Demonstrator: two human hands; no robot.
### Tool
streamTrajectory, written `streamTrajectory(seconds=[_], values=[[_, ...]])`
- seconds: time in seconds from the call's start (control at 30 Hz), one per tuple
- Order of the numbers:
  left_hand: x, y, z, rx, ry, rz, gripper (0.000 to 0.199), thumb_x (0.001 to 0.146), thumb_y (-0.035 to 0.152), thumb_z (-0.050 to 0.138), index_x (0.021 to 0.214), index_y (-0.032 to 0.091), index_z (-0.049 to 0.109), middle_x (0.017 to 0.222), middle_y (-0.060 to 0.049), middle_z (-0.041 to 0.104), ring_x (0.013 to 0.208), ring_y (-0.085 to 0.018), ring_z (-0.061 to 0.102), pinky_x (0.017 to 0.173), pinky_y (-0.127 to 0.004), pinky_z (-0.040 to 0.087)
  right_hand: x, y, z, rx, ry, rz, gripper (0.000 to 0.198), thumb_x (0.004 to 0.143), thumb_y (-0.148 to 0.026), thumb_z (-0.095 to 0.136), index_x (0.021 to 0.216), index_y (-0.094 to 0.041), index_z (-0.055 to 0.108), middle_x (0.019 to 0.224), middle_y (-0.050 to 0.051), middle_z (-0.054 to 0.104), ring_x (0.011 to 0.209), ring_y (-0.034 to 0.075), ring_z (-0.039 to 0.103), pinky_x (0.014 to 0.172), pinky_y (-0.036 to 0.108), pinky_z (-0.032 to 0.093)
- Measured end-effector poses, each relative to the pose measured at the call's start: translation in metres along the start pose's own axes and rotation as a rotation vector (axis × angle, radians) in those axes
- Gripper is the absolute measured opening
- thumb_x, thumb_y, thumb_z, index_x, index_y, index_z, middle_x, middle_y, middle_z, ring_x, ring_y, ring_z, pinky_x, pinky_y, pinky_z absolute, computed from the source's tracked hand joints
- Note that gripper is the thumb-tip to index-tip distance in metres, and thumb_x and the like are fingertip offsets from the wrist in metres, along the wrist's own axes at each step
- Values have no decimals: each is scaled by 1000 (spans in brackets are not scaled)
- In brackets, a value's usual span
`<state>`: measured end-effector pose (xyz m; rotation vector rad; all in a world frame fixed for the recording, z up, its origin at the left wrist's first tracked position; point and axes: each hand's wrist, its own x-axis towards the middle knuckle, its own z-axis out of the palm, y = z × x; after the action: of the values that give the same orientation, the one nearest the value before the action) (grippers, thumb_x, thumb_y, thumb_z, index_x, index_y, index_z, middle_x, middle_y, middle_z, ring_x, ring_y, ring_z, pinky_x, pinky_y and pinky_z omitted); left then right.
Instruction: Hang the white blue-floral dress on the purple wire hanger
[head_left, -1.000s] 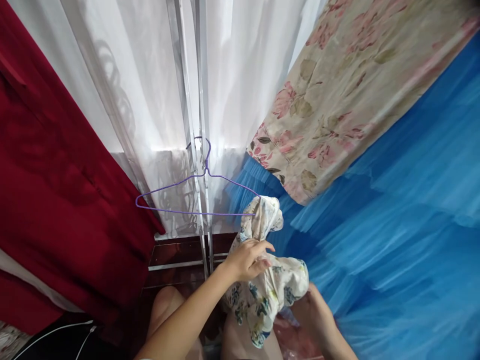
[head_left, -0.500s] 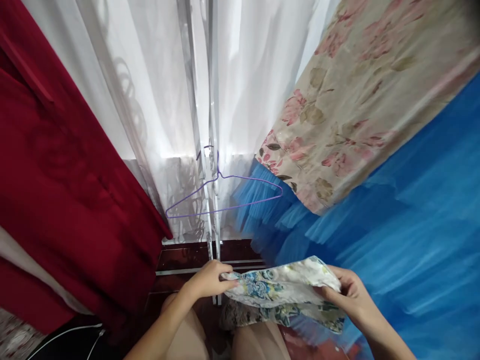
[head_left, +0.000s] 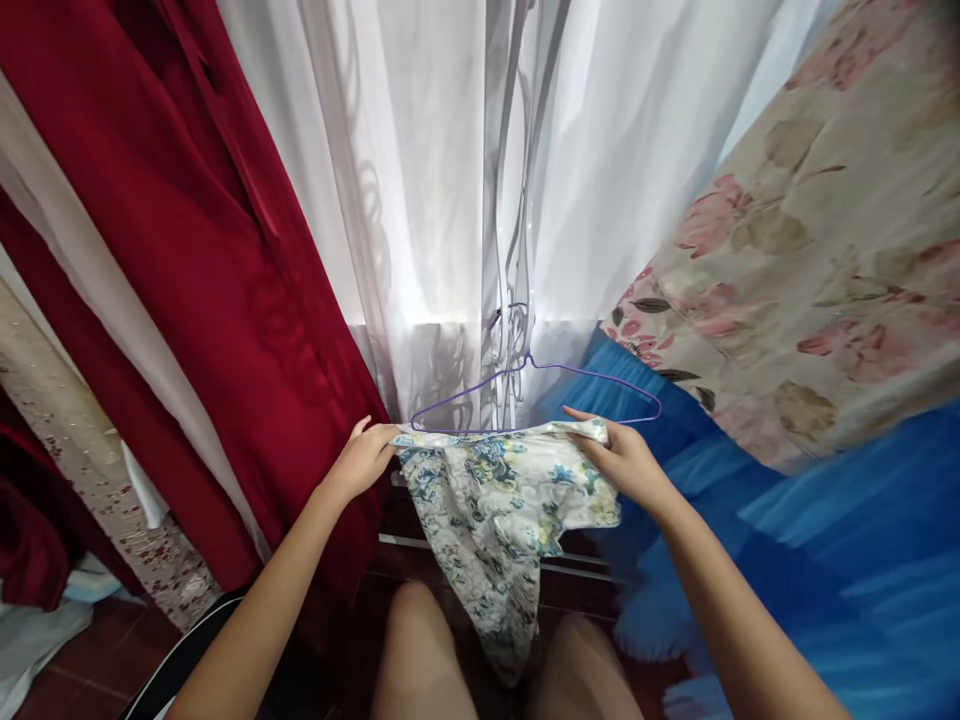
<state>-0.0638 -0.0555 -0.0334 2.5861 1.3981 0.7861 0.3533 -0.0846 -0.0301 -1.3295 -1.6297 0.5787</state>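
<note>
A white cloth garment (head_left: 487,510) with blue and yellow flowers hangs between my two hands, stretched along its top edge. My left hand (head_left: 365,458) pinches its upper left corner. At the upper right corner, my right hand (head_left: 619,452) grips the fabric with the thumb in front, one finger sticking out behind. Right behind the garment's top edge is a purple wire hanger (head_left: 592,373), hung by its hook on a white metal stand. The hanger's lower bar is partly hidden by the cloth, and I cannot tell whether the two touch.
White curtains (head_left: 427,200) hang behind the stand (head_left: 517,220). Red cloth (head_left: 225,300) drapes on the left. Blue tulle (head_left: 825,530) and a beige floral fabric (head_left: 810,300) hang on the right. My knees are below, over a dark red tiled floor (head_left: 97,650).
Both hands have lifted the garment up to the hanger and spread its top edge straight; its lower part now hangs down. The view has shifted left, showing more red cloth.
</note>
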Motion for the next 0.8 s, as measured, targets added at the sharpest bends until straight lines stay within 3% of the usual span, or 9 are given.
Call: streamTrajectory(seconds=[0.07, 0.17, 0.3, 0.4, 0.47, 0.53, 0.6, 0.7, 0.8], values=[[11, 1, -9, 2, 45, 13, 32, 95, 18, 39, 112, 23, 66, 122, -4, 68, 118, -20, 58, 119, -52, 17, 9, 6, 10, -84, 51, -14, 43, 83, -53, 62, 91, -14, 75, 58, 1, 60, 52, 15, 45, 49, 27, 33], [29, 16, -15, -75, 144, 46, 33, 96, 20, 37, 118, 20, 63, 127, -7, 65, 122, -20, 56, 118, -49, 23, 5, 10, 20, -143, 108, -1, 46, 85, -55, 58, 57, -18, 59, 50, 0, 52, 51, 14, 41, 49, 27, 30], [54, 55, -9, -294, 165, 144, 30, 95, 18, 38, 113, 19, 62, 123, -8, 65, 116, -20, 59, 103, -36, 43, -22, 0, 30, -131, 66, 7, 38, 87, -46, 54, 63, -17, 59, 56, 1, 56, 55, 16, 47, 51, 26, 33], [69, 83, -1, -352, 190, 152, 18, 90, 16, 46, 99, 20, 61, 103, -4, 68, 99, -19, 63, 88, -29, 46, -45, -8, 25, -80, 50, -19, 27, 86, -38, 53, 79, -16, 67, 64, 2, 61, 59, 17, 51, 55, 26, 37], [74, 94, 4, -391, 239, 95, 14, 86, 17, 52, 97, 20, 59, 84, 0, 65, 82, -16, 63, 78, -25, 46, -57, -9, 11, -46, 143, -58, 34, 81, -33, 57, 110, -17, 67, 67, 0, 60, 58, 17, 50, 56, 26, 39], [76, 99, 6, -446, 247, 53, 15, 85, 18, 55, 99, 20, 60, 77, 3, 63, 75, -15, 61, 73, -24, 45, -62, -7, -12, 13, 274, -103, 71, 75, -28, 63, 143, -18, 44, 66, -3, 56, 55, 16, 48, 54, 26, 39], [76, 100, 7, -491, 217, 46, 14, 85, 21, 56, 98, 20, 63, 82, 2, 66, 79, -16, 62, 76, -24, 44, -57, -4, -38, 72, 364, -132, 94, 72, -25, 67, 155, -19, 22, 66, -5, 55, 56, 16, 49, 54, 26, 40], [78, 95, 1, -547, 152, 61, 13, 86, 24, 57, 93, 19, 67, 92, -1, 68, 90, -18, 62, 82, -26, 44, -39, -5, -78, -2, 270, -51, 84, 70, -25, 71, 148, -16, 41, 63, -5, 57, 53, 14, 48, 52, 25, 39], [82, 78, -13, -638, 35, 25, 15, 86, 28, 60, 90, 18, 71, 92, -3, 68, 92, -20, 62, 83, -27, 44, -25, -7, -110, -36, 3, 117, 38, 66, -27, 78, 101, -10, 75, 56, -2, 61, 47, 11, 46, 44, 22, 34]])
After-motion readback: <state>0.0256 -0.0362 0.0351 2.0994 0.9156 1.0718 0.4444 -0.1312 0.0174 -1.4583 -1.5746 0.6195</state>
